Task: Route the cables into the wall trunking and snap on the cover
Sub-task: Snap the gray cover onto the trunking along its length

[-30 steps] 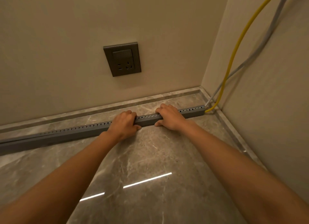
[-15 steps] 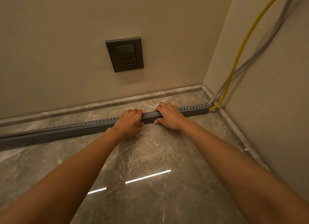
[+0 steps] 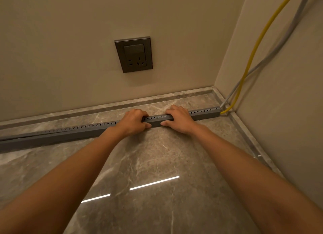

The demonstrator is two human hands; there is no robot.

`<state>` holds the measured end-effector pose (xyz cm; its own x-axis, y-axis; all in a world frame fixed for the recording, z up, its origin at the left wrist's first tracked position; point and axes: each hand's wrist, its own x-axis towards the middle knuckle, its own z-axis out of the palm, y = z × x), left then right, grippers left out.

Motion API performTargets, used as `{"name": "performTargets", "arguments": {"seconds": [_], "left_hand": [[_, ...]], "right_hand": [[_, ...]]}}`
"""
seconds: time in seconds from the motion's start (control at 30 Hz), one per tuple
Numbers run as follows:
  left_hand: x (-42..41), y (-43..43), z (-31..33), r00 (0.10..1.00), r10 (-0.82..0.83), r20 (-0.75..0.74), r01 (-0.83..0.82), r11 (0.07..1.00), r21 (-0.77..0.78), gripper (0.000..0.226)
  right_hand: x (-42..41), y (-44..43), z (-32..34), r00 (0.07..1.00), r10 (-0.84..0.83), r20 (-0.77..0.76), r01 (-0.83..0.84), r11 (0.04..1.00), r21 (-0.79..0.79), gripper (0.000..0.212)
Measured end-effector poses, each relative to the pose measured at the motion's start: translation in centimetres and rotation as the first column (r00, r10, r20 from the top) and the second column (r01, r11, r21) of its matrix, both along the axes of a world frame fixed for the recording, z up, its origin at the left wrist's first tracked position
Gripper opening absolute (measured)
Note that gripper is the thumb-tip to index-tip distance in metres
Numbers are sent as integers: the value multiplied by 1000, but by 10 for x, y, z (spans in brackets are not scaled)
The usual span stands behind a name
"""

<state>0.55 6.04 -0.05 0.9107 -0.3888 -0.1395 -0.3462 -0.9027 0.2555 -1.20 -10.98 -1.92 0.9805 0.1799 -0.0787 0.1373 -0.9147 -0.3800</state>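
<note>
A long grey slotted trunking [image 3: 70,133] lies on the marble floor, running from the left edge to the right corner. My left hand [image 3: 133,122] and my right hand [image 3: 180,119] both grip it near its middle, fingers curled over the top and thumbs on the front face, a short gap of trunking showing between them. A yellow cable [image 3: 257,48] and a grey cable [image 3: 279,46] come down the right wall and enter the trunking's right end [image 3: 215,111]. The cables inside are hidden.
A dark wall socket [image 3: 133,54] sits on the back wall above the hands. A marble skirting strip [image 3: 104,107] runs along the back wall and the right wall. Polished marble floor [image 3: 157,163] stretches toward me.
My left hand has slid right along the trunking, closer to my right hand. The view has tilted a little; the trunking lies in the same place.
</note>
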Motion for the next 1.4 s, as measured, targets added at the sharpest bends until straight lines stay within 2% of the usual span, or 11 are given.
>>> {"name": "performTargets", "arguments": {"seconds": [0.37,0.67,0.8,0.93,1.1,1.4], "left_hand": [[-11,-6,-4,996,4,88,-10,998,63,29],[-15,-8,-6,995,67,79,-67,998,-3,28],[-14,-3,-4,998,65,14,-64,996,-58,31],[-15,21,-3,994,107,-20,-108,992,-70,33],[-13,64,1,985,160,-67,-163,986,-41,38],[-11,118,3,986,147,-78,-148,989,-10,41]], "right_hand": [[-5,6,-2,1000,15,14,-15,998,-60,35],[-5,7,-1,999,-40,15,39,999,10,38],[-7,10,1,998,-61,-6,61,998,-35,41],[-9,23,-2,994,-110,6,110,992,-63,42],[-7,52,0,986,-165,-8,165,986,-5,43],[-6,125,4,993,-115,-34,115,993,10,42]]}}
